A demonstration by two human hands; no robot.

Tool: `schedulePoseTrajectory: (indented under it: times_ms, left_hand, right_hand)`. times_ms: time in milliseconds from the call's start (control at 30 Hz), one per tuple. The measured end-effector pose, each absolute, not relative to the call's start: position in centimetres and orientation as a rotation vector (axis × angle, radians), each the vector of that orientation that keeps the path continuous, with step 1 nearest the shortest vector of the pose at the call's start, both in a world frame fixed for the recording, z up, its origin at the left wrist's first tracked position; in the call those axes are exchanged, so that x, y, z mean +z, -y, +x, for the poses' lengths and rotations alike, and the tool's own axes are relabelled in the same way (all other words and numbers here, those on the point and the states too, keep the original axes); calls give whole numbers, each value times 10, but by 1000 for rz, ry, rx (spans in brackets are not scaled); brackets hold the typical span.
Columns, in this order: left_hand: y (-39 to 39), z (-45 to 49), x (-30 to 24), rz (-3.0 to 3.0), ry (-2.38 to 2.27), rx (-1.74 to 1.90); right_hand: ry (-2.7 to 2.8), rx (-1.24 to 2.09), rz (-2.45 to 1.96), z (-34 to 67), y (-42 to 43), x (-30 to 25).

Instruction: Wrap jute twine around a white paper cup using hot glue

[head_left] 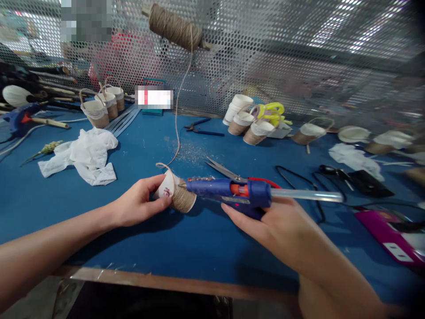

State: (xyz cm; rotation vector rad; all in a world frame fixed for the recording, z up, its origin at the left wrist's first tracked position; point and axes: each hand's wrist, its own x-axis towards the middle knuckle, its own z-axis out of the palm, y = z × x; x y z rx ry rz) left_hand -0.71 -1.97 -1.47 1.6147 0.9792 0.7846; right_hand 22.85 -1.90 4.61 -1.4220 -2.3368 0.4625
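In my left hand (142, 201) is a small paper cup (184, 199), tipped on its side, its lower part wrapped in brown twine. My right hand (268, 226) grips a blue hot glue gun (215, 189) with a clear glue stick out of its back. The gun's nozzle is at the cup's side, by the edge of the wrapping; whether it touches I cannot tell. From the cup a strand of twine (177, 110) runs up to a twine spool (174, 26) on the mesh panel. Scissors (226, 169) with red handles lie partly behind the gun.
Pliers (204, 127) lie beyond the cup. White lace cloth (83, 153) is heaped at left, near another glue gun (21, 119). Twine-wrapped cups (96, 115) stand at the back left, more cups (259, 133) at the back right. A magenta case (381, 235) and black cords (295, 170) lie right.
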Motion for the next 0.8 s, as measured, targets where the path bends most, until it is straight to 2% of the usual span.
schedulePoseTrajectory:
  times_ms: [800]
  left_hand:
    - [20,-8,-14,1636,-981,780]
  right_hand:
    - [2318,495,-1487,227,17,46]
